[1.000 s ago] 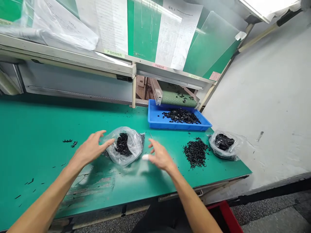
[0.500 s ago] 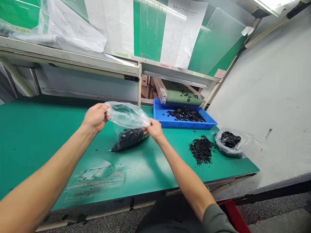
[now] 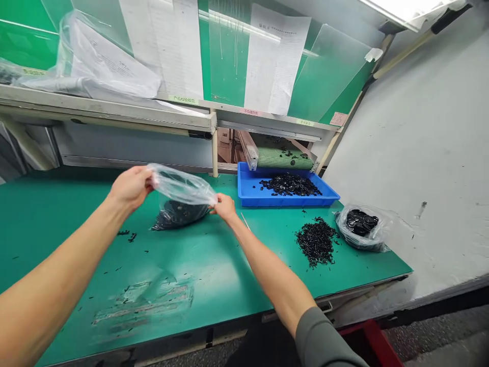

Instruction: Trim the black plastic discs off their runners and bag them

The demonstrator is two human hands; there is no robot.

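Observation:
A clear plastic bag (image 3: 181,187) with small black parts (image 3: 179,214) in its bottom is stretched between my hands. My left hand (image 3: 132,188) pinches the left end of its mouth, a little above the green tabletop. The right end of the mouth is gripped by my right hand (image 3: 224,206), slightly lower. The filled bottom of the bag rests on or just over the table; which of these I cannot tell. Some of the fingertips are hidden by the plastic.
A blue tray (image 3: 288,202) holds black parts below a green conveyor belt (image 3: 284,160). To its front lies a pile of small black pieces (image 3: 316,242), beside an open bag of black rings (image 3: 361,221). A thin white stick (image 3: 245,221) and loose bits lie on the tabletop (image 3: 214,275).
Both hands and the bag have moved left across the table. The bag's mouth looks flatter, and loose black bits and the thin white stick now show on the table.

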